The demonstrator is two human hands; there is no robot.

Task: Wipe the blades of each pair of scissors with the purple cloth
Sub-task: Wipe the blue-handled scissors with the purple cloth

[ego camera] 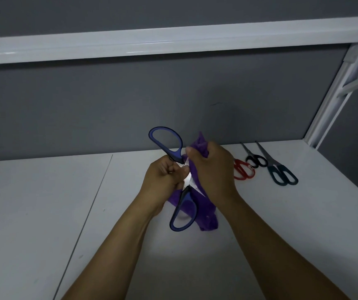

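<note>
Holding the work low over the counter (44,202): left hand (163,178), fingers curled tight near the pivot of the blue-handled scissors (183,211), which are splayed wide, one loop up, one hanging down. Right hand (211,167), fingers closed on the bunched purple cloth (206,219), wrapping it over a blade; the cloth tail hangs toward the counter, contact unclear. Likely handling: steel is stiff, slick and sharp-edged, so grip at the handles or pivot, never the bare edge; the cloth is soft, light, good padding. Further right on the counter: red scissors (242,171), small black scissors (257,161), dark teal scissors (282,175), close together. Behind, grey wall (130,105), white shelf rail (173,44).
</note>
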